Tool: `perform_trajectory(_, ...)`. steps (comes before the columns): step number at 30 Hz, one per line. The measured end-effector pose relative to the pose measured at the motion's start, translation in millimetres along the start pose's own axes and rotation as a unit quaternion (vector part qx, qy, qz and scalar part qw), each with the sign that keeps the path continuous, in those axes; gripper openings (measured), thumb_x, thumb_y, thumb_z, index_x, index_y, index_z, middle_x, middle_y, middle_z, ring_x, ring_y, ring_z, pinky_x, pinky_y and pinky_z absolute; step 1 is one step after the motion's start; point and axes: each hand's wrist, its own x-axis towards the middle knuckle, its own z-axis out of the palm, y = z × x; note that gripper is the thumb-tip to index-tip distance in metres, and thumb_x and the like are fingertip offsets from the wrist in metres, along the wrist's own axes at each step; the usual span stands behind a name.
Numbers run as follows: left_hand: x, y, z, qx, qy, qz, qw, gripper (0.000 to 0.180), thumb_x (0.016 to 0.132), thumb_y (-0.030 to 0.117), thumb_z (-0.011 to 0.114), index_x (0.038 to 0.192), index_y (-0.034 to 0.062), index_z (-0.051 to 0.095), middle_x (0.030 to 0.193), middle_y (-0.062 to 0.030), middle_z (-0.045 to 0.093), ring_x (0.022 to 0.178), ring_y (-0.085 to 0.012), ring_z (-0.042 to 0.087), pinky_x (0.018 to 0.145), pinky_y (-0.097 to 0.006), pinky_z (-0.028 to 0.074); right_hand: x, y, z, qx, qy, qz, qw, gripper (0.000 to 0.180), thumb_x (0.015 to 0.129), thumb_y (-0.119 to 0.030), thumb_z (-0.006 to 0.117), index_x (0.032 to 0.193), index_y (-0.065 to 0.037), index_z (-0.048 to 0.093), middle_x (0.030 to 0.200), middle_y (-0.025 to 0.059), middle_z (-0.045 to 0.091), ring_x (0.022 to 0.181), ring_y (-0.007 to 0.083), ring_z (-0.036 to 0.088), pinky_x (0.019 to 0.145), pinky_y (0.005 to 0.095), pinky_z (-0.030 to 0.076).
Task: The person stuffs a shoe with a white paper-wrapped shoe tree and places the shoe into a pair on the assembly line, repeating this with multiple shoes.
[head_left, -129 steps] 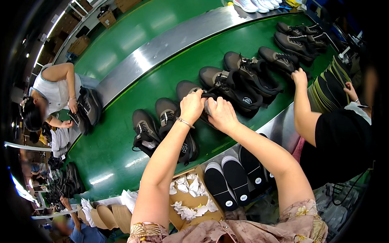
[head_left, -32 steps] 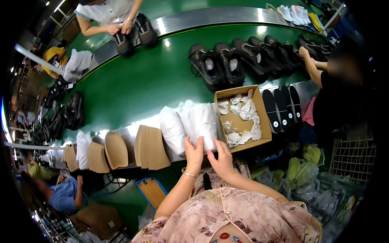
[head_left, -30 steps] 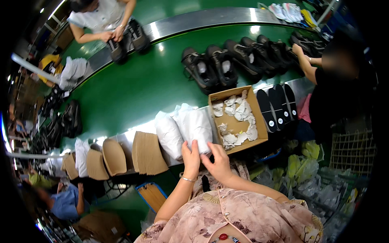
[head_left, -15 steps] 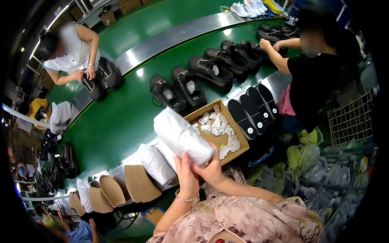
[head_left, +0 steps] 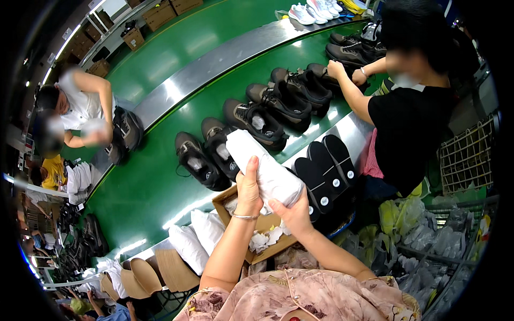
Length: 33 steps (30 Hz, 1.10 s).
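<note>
Both my hands are around a white, paper-like wrapped bundle (head_left: 262, 166), held tilted above a cardboard box and beside the belt. My left hand (head_left: 248, 188) grips its near left side, thumb up along it. At its near right end, my right hand (head_left: 294, 213) is closed on it, thumb on top. Below, the cardboard box (head_left: 258, 259) holds crumpled white paper pieces (head_left: 263, 239), partly hidden by my hands and the bundle. Two more white bundles, one of them a wrapped pillow shape (head_left: 188, 247), lie left of the box.
Dark shoes (head_left: 257, 125) stand in a row on the green belt (head_left: 144, 198). Black insoles (head_left: 324, 174) lie right of the box; brown curved boards (head_left: 176, 267) stand left. A co-worker in black (head_left: 412, 123) handles shoes at right; another person (head_left: 88, 101) works across the belt.
The bundle has moved up and right in my hands, and my left hand has shifted along its side. The shoes on the belt appear farther left and lower.
</note>
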Motion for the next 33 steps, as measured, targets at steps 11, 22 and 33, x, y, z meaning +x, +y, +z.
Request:
perform_trajectory(11, 109, -87, 88, 0.029, -0.019, 0.021, 0.999, 0.041, 0.085, 0.032, 0.065, 0.103, -0.0037, 0.055, 0.094, -0.0047, 0.060, 0.084, -0.0107, 0.055, 0.076, -0.024, 0.044, 125, 3, -100, -0.130, 0.143, -0.040, 0.980, 0.057, 0.071, -0.002, 0.073, 0.115, 0.000, 0.038, 0.105, 0.0107, 0.052, 0.095, 0.0173, 0.052, 0.082, 0.0303, 0.046)
perform_trajectory(22, 299, -47, 85, 0.675, 0.056, 0.215, 0.703, 0.046, 0.079, 0.015, 0.060, 0.115, -0.0098, 0.045, 0.090, -0.0293, 0.061, 0.086, -0.0422, 0.060, 0.078, -0.045, 0.048, 284, -1, -113, -0.581, -0.117, -0.239, 0.769, 0.050, 0.061, -0.002, 0.071, 0.101, -0.002, 0.042, 0.088, 0.0174, 0.051, 0.081, 0.0361, 0.057, 0.070, 0.0426, 0.048)
perform_trajectory(33, 313, -29, 59, 0.661, -0.014, 0.246, 0.708, 0.024, 0.080, 0.014, 0.054, 0.100, -0.0001, 0.058, 0.080, -0.0272, 0.061, 0.080, -0.0430, 0.059, 0.073, -0.048, 0.047, 342, 66, -75, -0.731, -0.138, -0.213, 0.634, 0.051, 0.065, -0.020, 0.071, 0.100, 0.005, 0.045, 0.088, 0.0169, 0.055, 0.087, 0.0280, 0.059, 0.067, 0.0357, 0.049)
